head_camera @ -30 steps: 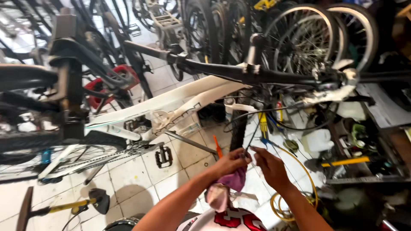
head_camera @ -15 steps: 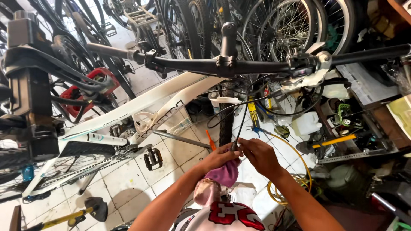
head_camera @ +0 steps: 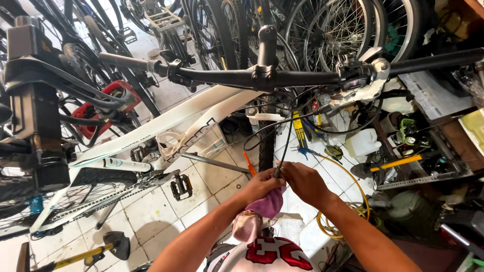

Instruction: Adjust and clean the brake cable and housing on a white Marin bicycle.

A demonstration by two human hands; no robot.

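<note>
My left hand is closed around a pink rag that hangs down below it. Right beside it, my right hand pinches the lower end of a thin black cable, and the two hands meet at that cable end. The cable runs up toward the black handlebar of a white bicycle held up in front of me. A shifter and brake lever sit on the bar's right side.
A black repair stand clamp is at the left. Several bicycles and wheels are packed behind. A yellow hose, a white jug, tools and a metal shelf crowd the right. A yellow-handled mallet lies on the tiled floor.
The view has swung left and dropped, so the handlebar now sits lower and more central. My hands have stayed together at the cable end, shifting slightly right with the rag.
</note>
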